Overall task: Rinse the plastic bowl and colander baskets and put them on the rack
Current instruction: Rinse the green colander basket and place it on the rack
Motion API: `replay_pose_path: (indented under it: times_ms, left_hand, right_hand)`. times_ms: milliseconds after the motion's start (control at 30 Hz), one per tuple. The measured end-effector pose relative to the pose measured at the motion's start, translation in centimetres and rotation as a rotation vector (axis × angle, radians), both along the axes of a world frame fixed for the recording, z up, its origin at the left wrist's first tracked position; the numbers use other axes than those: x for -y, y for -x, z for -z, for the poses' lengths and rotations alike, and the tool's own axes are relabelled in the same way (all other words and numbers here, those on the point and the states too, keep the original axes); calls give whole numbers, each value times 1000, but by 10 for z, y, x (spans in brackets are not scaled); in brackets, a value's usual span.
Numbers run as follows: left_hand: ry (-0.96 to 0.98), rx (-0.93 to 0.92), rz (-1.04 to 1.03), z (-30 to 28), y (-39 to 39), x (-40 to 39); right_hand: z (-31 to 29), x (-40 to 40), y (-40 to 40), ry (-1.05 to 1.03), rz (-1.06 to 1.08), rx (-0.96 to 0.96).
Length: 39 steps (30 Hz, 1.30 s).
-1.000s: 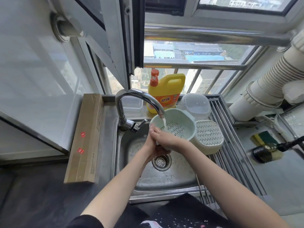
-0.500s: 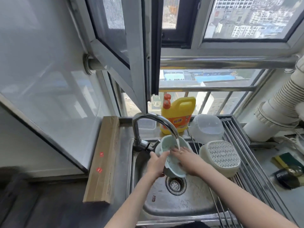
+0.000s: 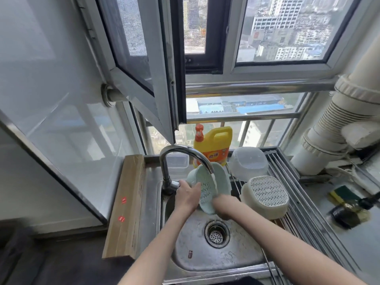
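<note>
The steel sink [image 3: 205, 256] serves as the landmark, its round drain [image 3: 217, 234] near the middle of the basin. Along the sink's right side runs the roll-up rack [image 3: 308, 212] of metal rods, and to the sink's left a long cardboard box [image 3: 125, 204] lies on the counter. On the rack, just right of the sink, the cream colander basket [image 3: 266, 196] sits upside down, and behind it, toward the sink's back right corner, the clear plastic bowl [image 3: 248, 163] also rests upside down. A yellow detergent bottle [image 3: 213, 146] stands behind the sink. The faucet [image 3: 181, 159] rises from the sink's back left and arches over the basin, water running from its spout. Above the basin, under that stream, the green colander basket [image 3: 207, 186] is tilted on edge. The left hand [image 3: 188, 195] grips its left rim, fingers curled over it. The right hand [image 3: 223, 204] holds its lower right edge, though its fingers are hidden.
</note>
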<state>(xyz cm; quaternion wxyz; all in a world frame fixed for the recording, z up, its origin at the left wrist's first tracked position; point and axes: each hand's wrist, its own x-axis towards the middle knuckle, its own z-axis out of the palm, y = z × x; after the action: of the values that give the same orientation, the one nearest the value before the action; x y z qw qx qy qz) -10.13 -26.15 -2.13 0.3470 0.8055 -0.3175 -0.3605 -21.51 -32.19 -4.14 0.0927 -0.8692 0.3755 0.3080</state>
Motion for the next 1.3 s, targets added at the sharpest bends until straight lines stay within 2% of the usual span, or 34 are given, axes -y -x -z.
replay_pose_path:
  times_ms: [67,167,200,267,333,467,567,667,733,767,900,1000,1100,1233,1300]
  left_hand:
    - [1,9,-6,4,1,0]
    - [56,-58,-21,8,6,-4]
    - [85,-97,-31,9,8,-4]
    - [138,-165,-47,11,13,-1]
    - [171,-192,-63,11,13,4]
    - [164,-281,-185,10,4,11]
    - [147,-388,-240,14,3,14]
    - [141,-655,-259,16,4,11]
    - [139,-750,-270,15,4,3]
    - [140,-793,-274,17,2,1]
    - [112,-928,-237,19,-4,-8]
    - [115,-941,-188,18,-4,-8]
    - [140,-975,-173,19,6,-2]
    - [196,-1121,-188,25,10,6]
    - [217,-1205,-205,27,8,9]
  right_hand:
    - [-8,-7,6,-271,85,208]
    - [-22,-9,16,-642,507,760]
    - [-22,-9,17,-723,623,910]
    - [-22,-16,14,-772,742,1050]
    - [-22,-26,12,-666,621,1017]
    - [-6,-27,20,-16,44,471]
    - [-11,-13,26,304,-49,282]
    - [-21,3,34,545,-59,7]
    - [-29,7,33,656,-81,-62]
    - [-31,6,29,701,-90,-37]
    - [-17,4,8,664,-34,116]
    - [-7,4,3,451,69,138]
    - [-8,-17,1,284,-35,155]
    - [-4,-11,16,136,-40,482]
    - [-4,-3,27,80,-48,550]
